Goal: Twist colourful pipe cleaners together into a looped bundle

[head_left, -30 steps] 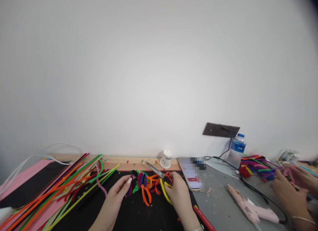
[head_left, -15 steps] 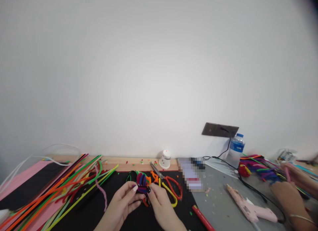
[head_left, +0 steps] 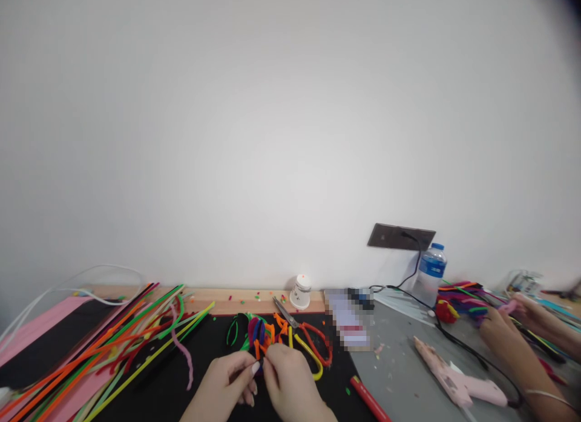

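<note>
My left hand (head_left: 229, 382) and my right hand (head_left: 293, 379) meet fingertip to fingertip low in the middle of the view, over a black mat. Both are pinched on a small dark piece, mostly hidden by the fingers. Just behind them lies a bundle of bent pipe cleaners (head_left: 258, 331) in purple, blue, orange and green. Scissors (head_left: 285, 313) with open blades rest beyond my right hand, near red and yellow loops (head_left: 318, 343).
Long colored pipe cleaners (head_left: 131, 343) spread at left. A white paper cup (head_left: 300, 292) stands by the wall. Rightward are a red pen-like stick (head_left: 370, 399), a pink glue gun (head_left: 458, 382), cables, a water bottle (head_left: 430, 273) and another person's hands (head_left: 503, 328) with pipe cleaners.
My hands have moved slightly down, my right hand has turned over more, and more of the bundle shows behind them. The other person's hands have shifted left and up.
</note>
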Tool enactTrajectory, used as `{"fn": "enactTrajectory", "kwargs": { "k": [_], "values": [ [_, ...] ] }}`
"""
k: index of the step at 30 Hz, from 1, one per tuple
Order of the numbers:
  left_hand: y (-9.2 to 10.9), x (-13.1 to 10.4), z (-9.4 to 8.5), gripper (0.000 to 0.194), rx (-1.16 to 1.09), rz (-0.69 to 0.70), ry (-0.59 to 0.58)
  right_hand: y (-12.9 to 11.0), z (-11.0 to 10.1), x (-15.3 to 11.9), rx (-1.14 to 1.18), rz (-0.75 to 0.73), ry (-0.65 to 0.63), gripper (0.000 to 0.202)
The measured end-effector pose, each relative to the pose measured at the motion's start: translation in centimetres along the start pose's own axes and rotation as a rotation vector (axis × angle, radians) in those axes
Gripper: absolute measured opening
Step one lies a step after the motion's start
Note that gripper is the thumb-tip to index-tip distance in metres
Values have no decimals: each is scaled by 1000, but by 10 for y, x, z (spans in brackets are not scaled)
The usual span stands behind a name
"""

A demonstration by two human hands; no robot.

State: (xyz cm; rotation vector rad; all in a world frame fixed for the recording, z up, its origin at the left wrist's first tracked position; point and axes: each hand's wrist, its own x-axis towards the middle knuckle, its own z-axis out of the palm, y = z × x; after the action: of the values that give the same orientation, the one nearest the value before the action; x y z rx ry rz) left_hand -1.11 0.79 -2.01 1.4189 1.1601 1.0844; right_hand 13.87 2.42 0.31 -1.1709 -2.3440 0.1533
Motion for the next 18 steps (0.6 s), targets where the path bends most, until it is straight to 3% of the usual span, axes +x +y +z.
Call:
{"fn": "enactTrajectory", "kwargs": {
  "k": [5, 9, 13, 15, 18],
  "values": [
    [-4, -2, 2, 26, 115, 11, 62, -4, 15, -1, -152, 7, -10, 11],
    [-1, -1, 1, 28, 3, -16, 49, -3, 20, 0, 175, 156, 77, 22],
    [2, 2, 3, 34, -183, -105, -1, -3, 20, 1, 616, 204, 46, 32],
    [1, 3, 5, 37, -221, -132, -11, -3, 21, 0, 660, 206, 56, 35],
    [-2, 3, 8, 44, -230, -179, -69, -3, 23, -2, 543, 204, 134, 33]
  ]
}}
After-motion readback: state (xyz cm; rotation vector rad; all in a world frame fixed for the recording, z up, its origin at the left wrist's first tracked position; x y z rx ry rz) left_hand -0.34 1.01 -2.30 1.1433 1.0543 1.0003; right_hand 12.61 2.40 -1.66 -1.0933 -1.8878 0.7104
